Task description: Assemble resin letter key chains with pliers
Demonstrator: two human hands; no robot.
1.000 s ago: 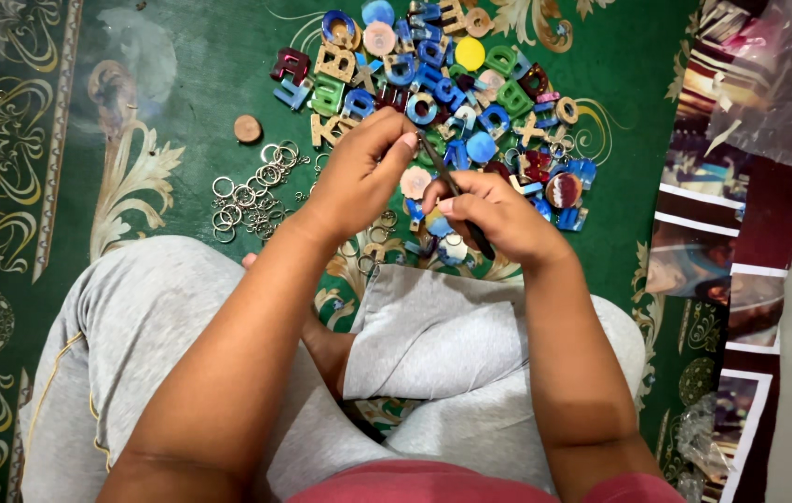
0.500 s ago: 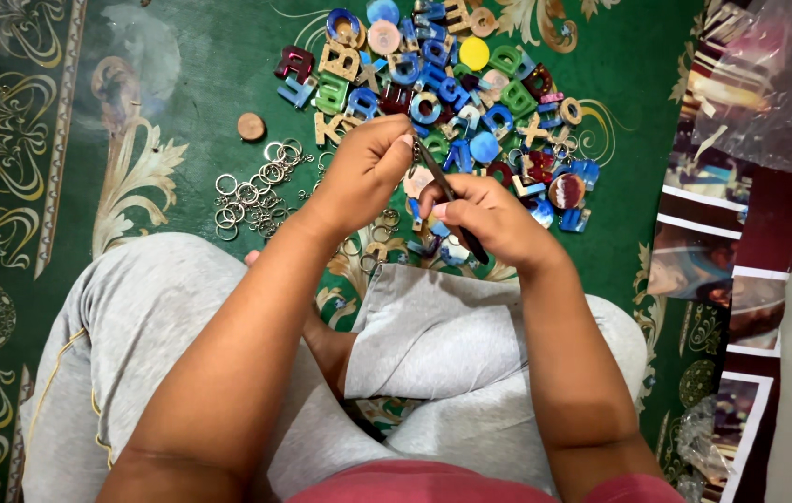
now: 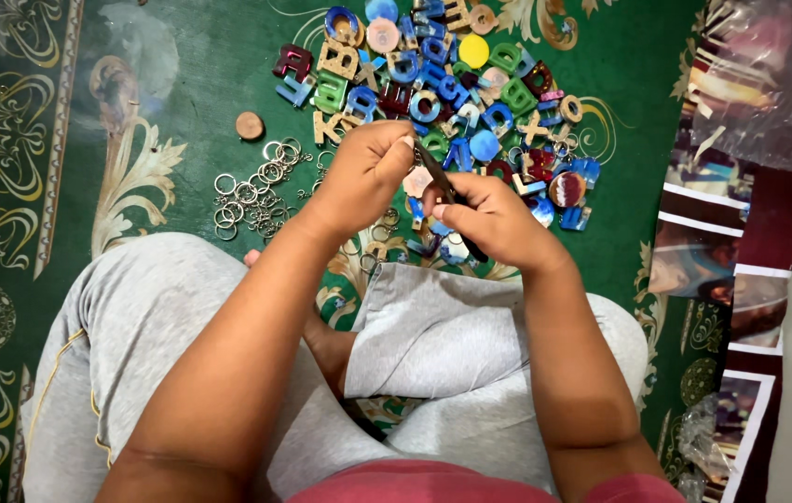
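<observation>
I sit cross-legged on a green patterned carpet [image 3: 182, 112]. My right hand [image 3: 494, 219] grips dark slim pliers [image 3: 443, 182], their tip pointing up and left toward my left hand [image 3: 368, 172]. My left hand is closed around something small at the pliers' tip; what it is stays hidden by the fingers. Just beyond both hands lies a heap of colourful letter-shaped and round resin pieces [image 3: 452, 74], mostly blue, green, red and tan. To the left of my left hand lies a cluster of metal key rings [image 3: 256, 191].
A small round wooden disc [image 3: 250, 126] lies apart, left of the heap. Stacked printed photo sheets [image 3: 741, 242] and crumpled clear plastic bags [image 3: 769, 84] line the right side. My grey-trousered knees [image 3: 182, 345] fill the foreground.
Both hands stay together over the near edge of the heap. The left hand has curled tighter around the small piece at the pliers' tip.
</observation>
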